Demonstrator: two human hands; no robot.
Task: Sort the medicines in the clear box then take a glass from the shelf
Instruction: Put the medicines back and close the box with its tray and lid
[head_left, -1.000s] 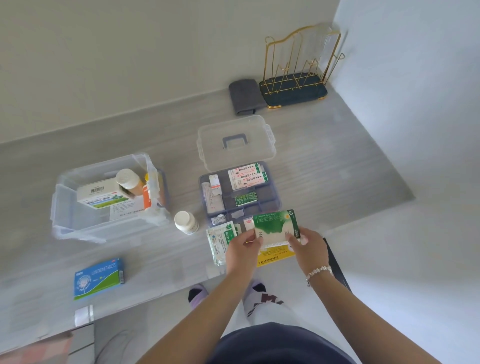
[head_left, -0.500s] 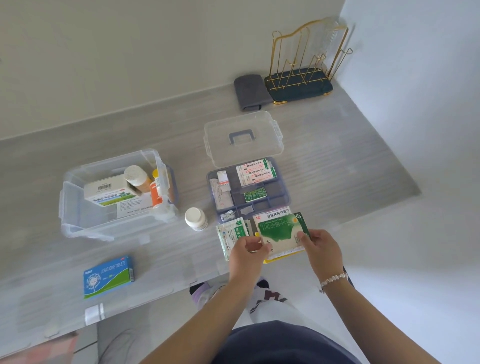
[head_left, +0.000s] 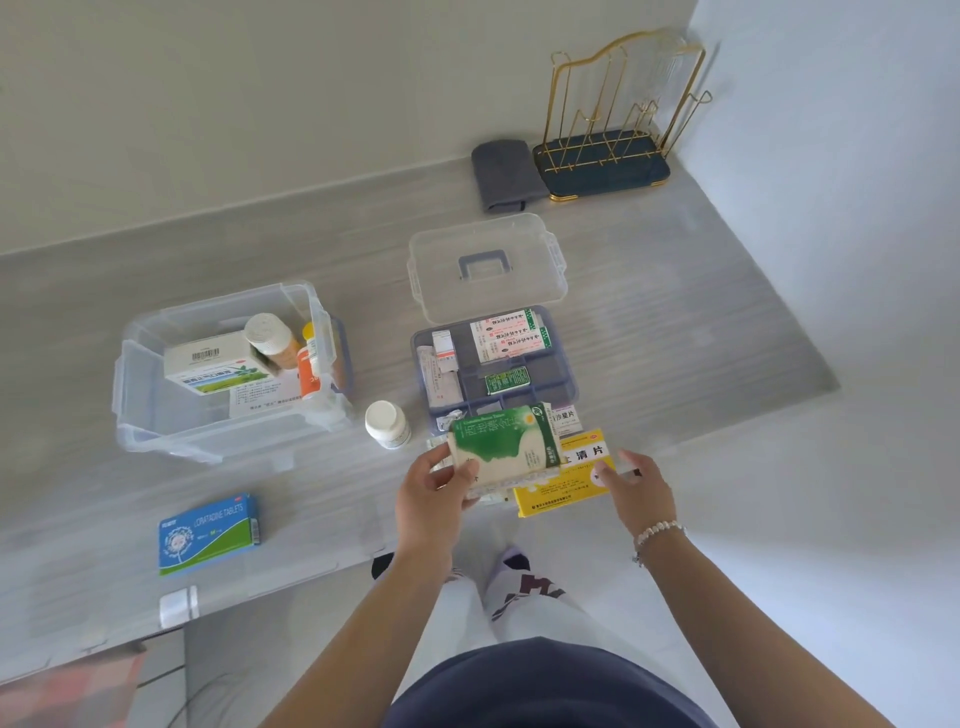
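My left hand (head_left: 434, 501) grips a green-and-cream medicine box (head_left: 504, 442) by its left end, lifted a little over the counter's front edge. My right hand (head_left: 636, 488) rests its fingertips on the right end of a yellow medicine box (head_left: 563, 486) lying beneath and to the right. The clear box (head_left: 156, 410) stands at the left and holds a white-green carton, a bottle and an orange tube. A grey divided tray (head_left: 563, 364) with small packs lies behind my hands, the clear lid (head_left: 485, 267) beyond it. A glass (head_left: 670, 67) hangs on the gold rack (head_left: 608, 161).
A white pill bottle (head_left: 387, 423) stands between the clear box and the tray. A blue-green tablet box (head_left: 208, 535) lies near the counter's front edge at the left. A folded grey cloth (head_left: 504, 174) sits beside the rack. The wall closes in on the right.
My left hand has lifted the green box and carried it left, off the yellow box. My right hand let go of the green box and now touches the yellow one.
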